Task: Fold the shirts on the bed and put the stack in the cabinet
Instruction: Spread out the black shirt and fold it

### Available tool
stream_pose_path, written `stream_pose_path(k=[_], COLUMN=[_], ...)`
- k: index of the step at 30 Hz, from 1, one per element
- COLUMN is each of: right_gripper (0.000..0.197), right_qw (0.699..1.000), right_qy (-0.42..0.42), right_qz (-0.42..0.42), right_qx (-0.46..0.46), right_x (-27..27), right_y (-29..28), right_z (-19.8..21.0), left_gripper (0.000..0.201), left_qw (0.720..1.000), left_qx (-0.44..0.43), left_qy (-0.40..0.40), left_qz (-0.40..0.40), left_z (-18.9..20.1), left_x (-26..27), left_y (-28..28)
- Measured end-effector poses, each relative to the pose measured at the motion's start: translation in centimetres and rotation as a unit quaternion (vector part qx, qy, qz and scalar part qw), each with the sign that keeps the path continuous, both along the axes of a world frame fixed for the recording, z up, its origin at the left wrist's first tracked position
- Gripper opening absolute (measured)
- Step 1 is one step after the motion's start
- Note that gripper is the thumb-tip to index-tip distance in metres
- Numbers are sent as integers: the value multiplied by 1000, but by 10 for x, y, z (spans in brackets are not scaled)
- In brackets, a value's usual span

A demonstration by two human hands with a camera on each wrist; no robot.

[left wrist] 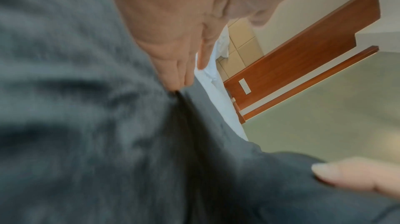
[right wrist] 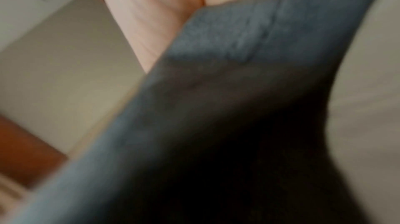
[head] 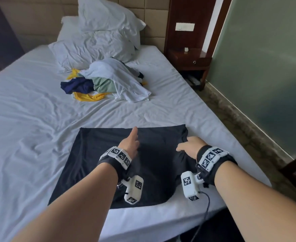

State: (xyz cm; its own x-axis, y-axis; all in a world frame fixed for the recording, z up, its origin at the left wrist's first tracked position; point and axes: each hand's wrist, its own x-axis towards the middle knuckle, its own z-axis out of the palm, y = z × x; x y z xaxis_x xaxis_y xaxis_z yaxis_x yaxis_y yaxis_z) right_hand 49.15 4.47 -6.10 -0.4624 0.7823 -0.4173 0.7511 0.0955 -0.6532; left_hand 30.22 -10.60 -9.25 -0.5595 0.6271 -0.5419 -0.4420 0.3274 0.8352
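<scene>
Shirts wait heaped (head: pixel 107 81) near the bed's (head: pixel 30 105) head; one black shirt (head: pixel 98 159) lies spread at its near edge. My left hand (head: pixel 129 142) presses flat, fingers straight; my right hand (head: pixel 190 147) pinches the right side. Next I fold it across, I judge.

Both our forearms reached up from the lower edge of the head view, each wrist wrapped in a black band with white marker blocks. Our left hand (head: pixel 129 143) lay at centre frame, edge-on, its fingers (left wrist: pixel 173 73) straight and held together, pressing down. Our right hand (head: pixel 190 146), just right of centre, had its fingers (head: pixel 182 147) curled, pinching a fold of dark cloth.
</scene>
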Motion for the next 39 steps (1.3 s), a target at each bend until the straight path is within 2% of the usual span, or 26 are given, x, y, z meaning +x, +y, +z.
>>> stream_pose_path(k=[2,6,9,11,14,15,17,18,21,25,29,32,34,36,39], right_gripper=[29,25,31,35,58,60,59,59,67,88,95,85,63,42,43], right_qw=[999,988,976,972,970,970,971,970,957,939,906,916,932,945,947], right_qy=[35,86,88,90,55,32,-21,-47,-111,-135,-193,-168,-137,-109,-105], right_qz=[18,125,199,212,223,229,234,238,263,305,354,344,305,244,204], right_qx=[22,38,27,-44,-84,-74,-39,-18,47,88,127,119,136,187,225], right_x=[-36,-121,-174,-196,-203,-198,-184,-177,-162,-161,-162,-165,-167,-165,-162], right_y=[-17,-86,-153,-191,-217,-215,-203,-195,-175,-167,-174,-167,-155,-139,-120], right_z=[29,71,70,53,24,16,5,1,-12,-30,-45,-40,-34,-29,-33], left_gripper=[74,59,64,71,83,77,46,39,34,54,47,27,19,17,28], left_qw=[1000,1000,999,996,991,989,967,961,966,970,967,972,975,979,985], left_qx=[2,4,-22,-52,-118,-145,-219,-230,-209,-227,-237,-215,-196,-169,-128], left_qy=[-1,2,-1,-20,-31,10,127,150,154,79,57,80,107,117,111], left_qz=[-11,-8,32,75,56,39,15,9,0,-44,-67,-56,-19,5,1], left_z=[25,43,40,25,-4,-10,-11,-9,-4,-6,-15,-5,5,10,7], left_x=[-11,-55,-81,-89,-91,-92,-94,-95,-108,-120,-120,-127,-137,-150,-168], left_y=[-21,-84,-142,-174,-205,-209,-213,-213,-212,-232,-246,-234,-218,-198,-171])
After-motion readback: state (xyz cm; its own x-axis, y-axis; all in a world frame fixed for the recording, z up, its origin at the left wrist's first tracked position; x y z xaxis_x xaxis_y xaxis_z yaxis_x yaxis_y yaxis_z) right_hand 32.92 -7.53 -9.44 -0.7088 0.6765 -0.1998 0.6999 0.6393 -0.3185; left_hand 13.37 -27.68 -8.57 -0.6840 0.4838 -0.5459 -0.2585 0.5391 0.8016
